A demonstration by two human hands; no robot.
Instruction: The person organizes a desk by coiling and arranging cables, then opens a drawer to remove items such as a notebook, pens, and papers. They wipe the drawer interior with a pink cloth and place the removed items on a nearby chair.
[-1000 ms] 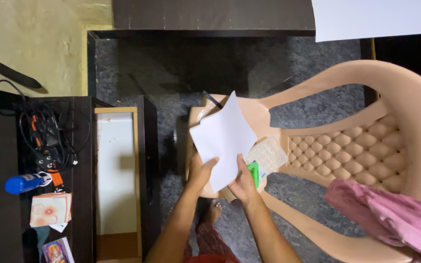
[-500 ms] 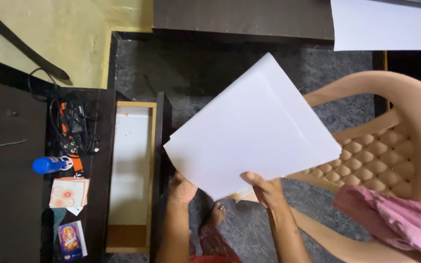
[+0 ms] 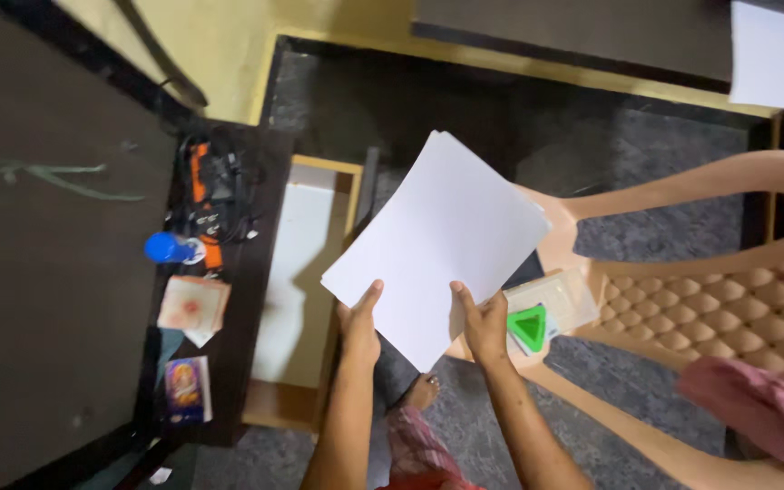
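Hands hold a stack of white paper (image 3: 442, 238) above a peach plastic chair (image 3: 682, 299), seen from overhead. The left hand (image 3: 358, 322) grips the stack's lower left edge, thumb on top and fingers (image 3: 348, 318) curled beneath. The right hand (image 3: 485, 324) clamps the lower right edge the same way, thumb pressed flat on the top sheet. The stack is tilted, one corner pointing down between the two wrists and the far corner raised toward a dark stone floor (image 3: 465, 109).

Just right of the right hand, a green triangle (image 3: 530, 327) lies on the chair seat, touching a clear plastic case (image 3: 560, 298). A pink cloth (image 3: 764, 408) hangs over the chair's arm at lower right. A bare foot (image 3: 421, 392) shows on the floor under the paper.

At left, a dark surface (image 3: 38, 299) carries a tangle of black cable with an orange part (image 3: 215, 195), a blue bottle (image 3: 170, 248), a pale card with a red mark (image 3: 192, 307) and a small colourful booklet (image 3: 185, 388). Beside it stands an open drawer (image 3: 299, 272) with a pale base and a wooden rim. Another white sheet (image 3: 778, 59) lies at the upper right corner, well apart from the hands.
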